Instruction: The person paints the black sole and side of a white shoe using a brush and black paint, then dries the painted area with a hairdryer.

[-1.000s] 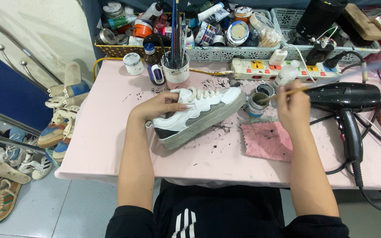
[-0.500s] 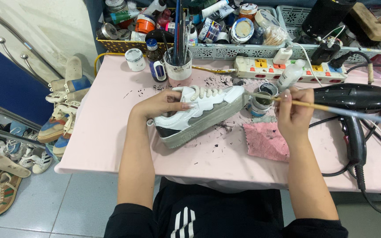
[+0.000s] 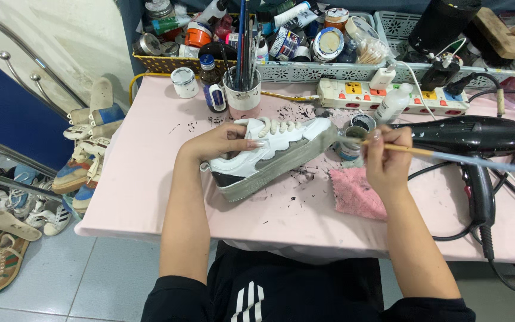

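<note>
The fingers [image 3: 242, 142] of the left hand [image 3: 219, 143] lay curled over the white leather sneaker with a grey sole [image 3: 275, 156], pinning it on the pink tabletop [image 3: 144, 179], its long axis running from lower left to upper right. The right hand [image 3: 385, 161], fingers pinched on a thin wooden paintbrush [image 3: 448, 156], held the brush tip at a small open paint jar [image 3: 351, 142] just beside the sneaker's toe. Behind, a white mug [image 3: 244, 95] held upright brushes.

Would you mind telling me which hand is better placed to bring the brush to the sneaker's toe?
Right, probably. The right hand already holds the paintbrush, its tip near the toe, while the left hand steadies the sneaker.
</note>
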